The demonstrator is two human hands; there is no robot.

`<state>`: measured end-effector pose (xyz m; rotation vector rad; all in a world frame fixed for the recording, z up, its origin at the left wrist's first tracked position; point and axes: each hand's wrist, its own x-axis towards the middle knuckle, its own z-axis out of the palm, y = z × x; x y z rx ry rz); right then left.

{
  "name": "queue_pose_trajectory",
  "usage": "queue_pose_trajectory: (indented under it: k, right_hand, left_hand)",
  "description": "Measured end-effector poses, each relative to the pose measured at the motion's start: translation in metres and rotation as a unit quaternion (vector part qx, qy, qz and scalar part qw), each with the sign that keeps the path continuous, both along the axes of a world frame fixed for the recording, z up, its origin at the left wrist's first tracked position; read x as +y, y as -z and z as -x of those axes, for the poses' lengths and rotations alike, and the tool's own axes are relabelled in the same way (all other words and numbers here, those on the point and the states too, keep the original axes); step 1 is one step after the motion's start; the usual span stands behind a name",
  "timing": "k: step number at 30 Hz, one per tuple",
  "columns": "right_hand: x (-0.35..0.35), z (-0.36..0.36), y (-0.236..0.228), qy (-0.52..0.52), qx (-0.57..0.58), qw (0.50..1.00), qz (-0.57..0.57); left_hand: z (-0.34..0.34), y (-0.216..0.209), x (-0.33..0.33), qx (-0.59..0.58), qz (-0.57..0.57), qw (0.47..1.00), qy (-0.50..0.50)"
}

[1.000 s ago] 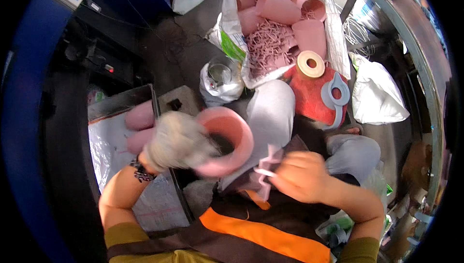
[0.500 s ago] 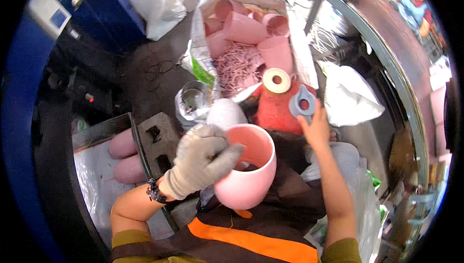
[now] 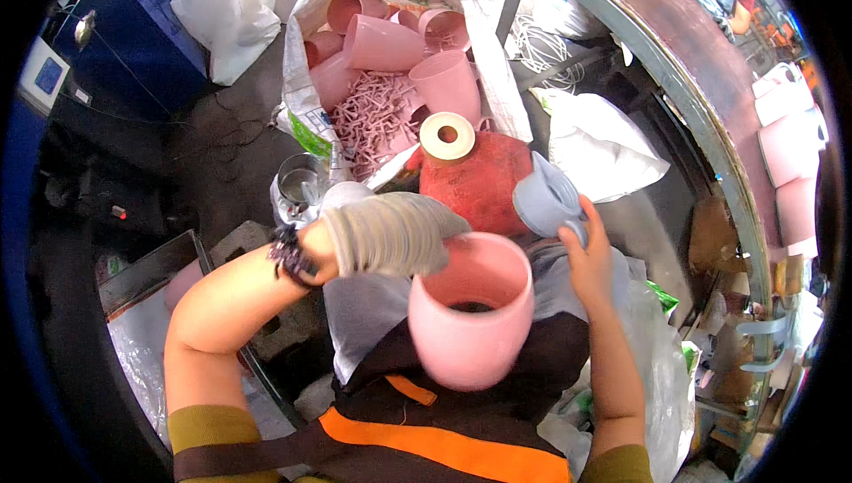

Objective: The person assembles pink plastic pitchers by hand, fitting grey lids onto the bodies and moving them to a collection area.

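A smooth pink pot with a wide open mouth sits over my lap, a dark round hole showing in its bottom. My left hand, in a grey knitted glove, closes on the pot's far left rim; its fingertips are partly hidden there. Bare and farther right, my right hand grips a blue-grey plastic piece with a flared round body and a narrow end, its kind unclear. That piece is beside a worn red block-like stand. A cream-coloured roll or ring lies on top of the stand.
Ahead stands a white sack with pink pots and pink strip scraps. A metal tin is left of the red stand, a full white bag right of it. A curved metal-edged bench runs along the right.
My left hand has turned over the rim, and the pot has shifted slightly right. The blue-grey piece has tilted in my right hand. The whole view has swung a little rightward.
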<state>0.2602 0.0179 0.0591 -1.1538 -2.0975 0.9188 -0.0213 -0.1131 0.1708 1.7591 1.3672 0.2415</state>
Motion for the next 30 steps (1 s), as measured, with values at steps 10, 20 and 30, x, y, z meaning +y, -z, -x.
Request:
queue_pose_trajectory:
  k: [10, 20, 30]
  right_hand:
    - [-0.025, -0.024, -0.074, -0.020, 0.233, 0.834, 0.500]
    - [-0.031, -0.014, -0.060, -0.085, 0.129, 0.828, 0.539]
    - [-0.026, -0.016, -0.047, -0.147, 0.053, 0.885, 0.438]
  left_hand:
    - [-0.084, 0.142, -0.012, -0.636, 0.131, 0.744, -0.160]
    - [-0.080, 0.149, -0.009, -0.771, 0.281, 0.467, -0.330]
    - [-0.083, 0.155, -0.008, -0.791, 0.304, 0.442, -0.295]
